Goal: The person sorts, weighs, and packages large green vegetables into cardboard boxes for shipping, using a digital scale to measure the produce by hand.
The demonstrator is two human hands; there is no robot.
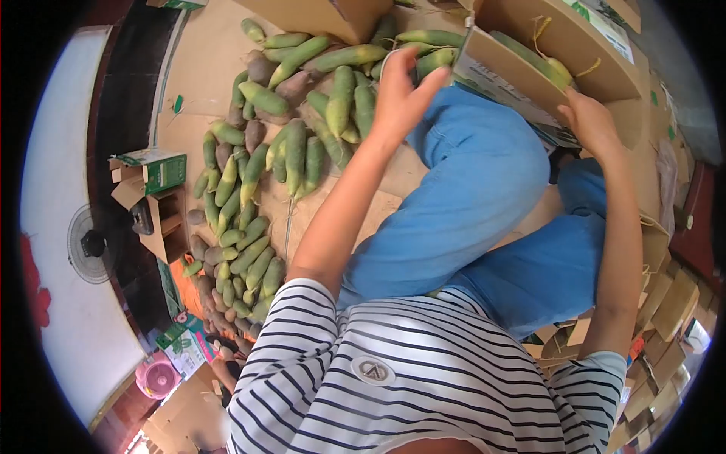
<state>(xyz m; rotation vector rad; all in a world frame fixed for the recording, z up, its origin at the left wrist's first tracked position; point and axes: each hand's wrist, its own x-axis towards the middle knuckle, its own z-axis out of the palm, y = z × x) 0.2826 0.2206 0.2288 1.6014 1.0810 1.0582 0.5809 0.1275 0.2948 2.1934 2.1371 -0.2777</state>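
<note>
My left hand (408, 94) is raised over the top end of the radish pile, thumb and fingers apart, with green radishes (432, 36) just behind it. Nothing shows between its fingers. At the upper right, my right hand (588, 117) has its fingers bent at the near edge of an open cardboard box (514, 69). A long green radish (529, 57) lies inside that box, beside a yellow cord handle (541, 34). Many green radishes (295, 155) and some brownish ones (293, 87) are spread on cardboard to the left of my legs.
Another cardboard box (325, 15) stands at the top. A small green-printed box (162, 174) and a grey fan (91, 242) are at the left. Near a pink fan (159, 376), another person's arm (224, 372) shows. Stacked cartons (673, 303) fill the lower right.
</note>
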